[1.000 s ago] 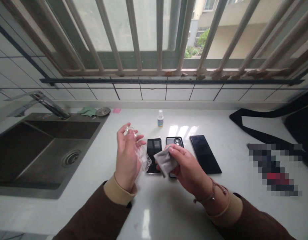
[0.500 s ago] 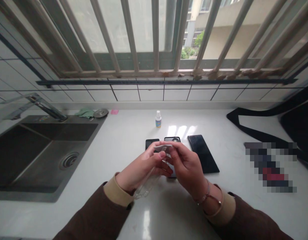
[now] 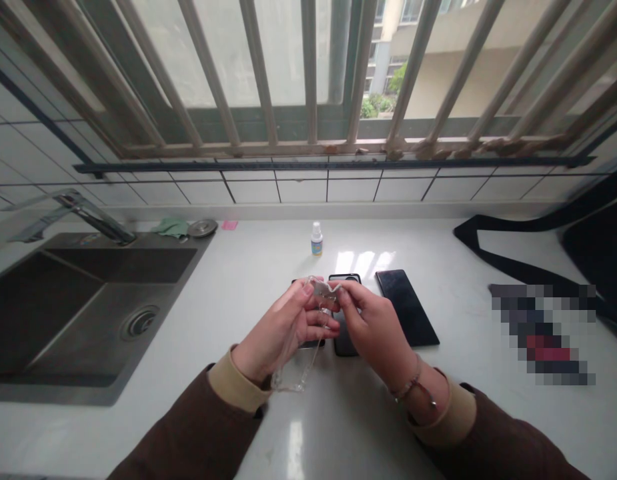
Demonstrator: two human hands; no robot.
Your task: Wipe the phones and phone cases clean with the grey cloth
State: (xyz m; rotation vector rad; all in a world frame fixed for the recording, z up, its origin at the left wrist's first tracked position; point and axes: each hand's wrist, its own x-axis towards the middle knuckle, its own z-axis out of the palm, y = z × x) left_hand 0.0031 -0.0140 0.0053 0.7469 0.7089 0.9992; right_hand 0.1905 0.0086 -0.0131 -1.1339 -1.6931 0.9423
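Over the counter, my left hand [image 3: 282, 328] pinches a clear beaded chain [image 3: 299, 387] between thumb and forefinger, its other fingers stretched out. A small pale flat tab [image 3: 322, 289] shows at the top of the chain, between the hands. My right hand [image 3: 375, 320] is closed, thumb and fingertips pinching the other side of this piece. The chain hangs in a loop below my left hand. Behind the hands lie a phone case [image 3: 346, 345] with a black edge and a dark phone-like slab [image 3: 315, 344], both partly covered. A larger black tablet-like slab [image 3: 408, 308] lies beside my right hand.
A small white spray bottle [image 3: 317, 241] stands farther back on the white counter [image 3: 258, 267]. At the left is a sink [image 3: 93, 320] with a faucet [image 3: 95, 217], a green cloth [image 3: 172, 227] and a metal drain cover [image 3: 203, 228]. A black strap [image 3: 513, 257] lies right.
My hands have drawn slightly apart and my left fingers have opened outward. The pale tab and the hanging chain now show more clearly, as does the phone case below.
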